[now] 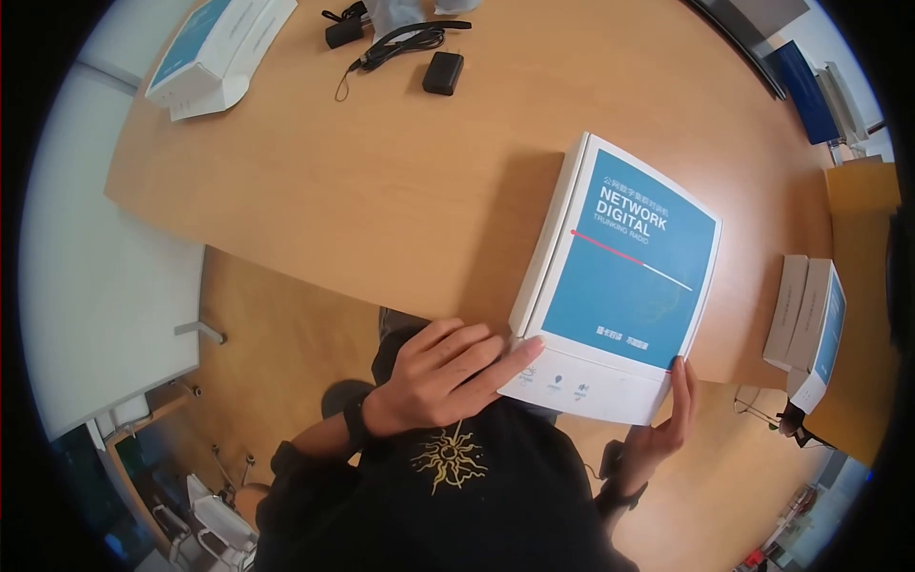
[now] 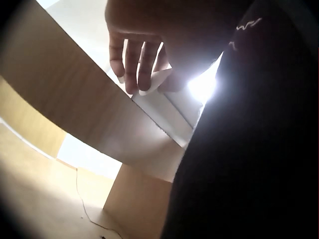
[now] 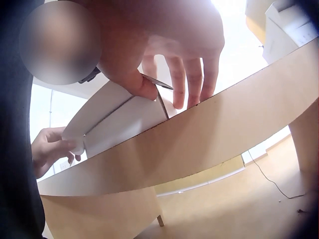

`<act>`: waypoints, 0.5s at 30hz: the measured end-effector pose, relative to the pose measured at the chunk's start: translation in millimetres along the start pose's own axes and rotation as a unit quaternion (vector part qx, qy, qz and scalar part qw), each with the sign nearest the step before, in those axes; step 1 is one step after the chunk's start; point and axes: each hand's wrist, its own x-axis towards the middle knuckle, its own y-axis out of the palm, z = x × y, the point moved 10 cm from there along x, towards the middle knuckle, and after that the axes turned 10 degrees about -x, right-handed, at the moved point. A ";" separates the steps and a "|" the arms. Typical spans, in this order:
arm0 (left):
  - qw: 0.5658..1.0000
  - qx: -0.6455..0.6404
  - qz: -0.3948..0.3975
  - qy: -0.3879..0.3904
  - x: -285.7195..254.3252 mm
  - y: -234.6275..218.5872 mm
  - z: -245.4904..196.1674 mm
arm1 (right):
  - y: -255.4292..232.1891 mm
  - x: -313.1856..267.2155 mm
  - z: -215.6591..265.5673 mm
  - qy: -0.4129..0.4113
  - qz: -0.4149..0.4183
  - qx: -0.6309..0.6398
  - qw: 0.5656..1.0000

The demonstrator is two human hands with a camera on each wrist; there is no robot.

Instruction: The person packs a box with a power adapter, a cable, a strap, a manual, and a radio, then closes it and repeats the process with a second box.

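A white box with a teal printed lid (image 1: 634,248) lies at the table's near edge; its white front panel (image 1: 572,381) faces the person. At the panel's left corner, the left hand (image 1: 443,377) holds the box, index finger along the corner. The left wrist view shows this hand (image 2: 149,45) with a white cardboard edge (image 2: 155,82) between thumb and fingers. On the opposite corner the right hand (image 1: 664,424) grips the box's side. In the right wrist view its thumb lies against the white cardboard (image 3: 124,117), the right hand's (image 3: 169,40) other fingers beyond the edge.
Another teal and white box (image 1: 214,62) stands at the far left, more boxes (image 1: 810,319) at the right edge. A black charger (image 1: 443,73), a coiled black cable (image 1: 405,43) and clear plastic bags (image 1: 396,14) lie at the back of the table (image 1: 381,191).
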 end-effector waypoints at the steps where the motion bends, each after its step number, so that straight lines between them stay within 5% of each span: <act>1: 1.000 0.000 -0.001 -0.003 -1.0 1.5 1.0 | -0.5 -1.2 -1.0 0.002 -0.004 0.001 1.000; 13: 0.998 0.044 -0.037 0.031 -13.8 9.9 7.8 | 10.8 -14.6 -12.8 -0.018 -0.026 0.041 0.999; 15: 1.000 0.014 -0.022 -0.010 -13.3 7.6 13.7 | 7.6 -11.3 -5.9 0.004 -0.018 0.052 0.998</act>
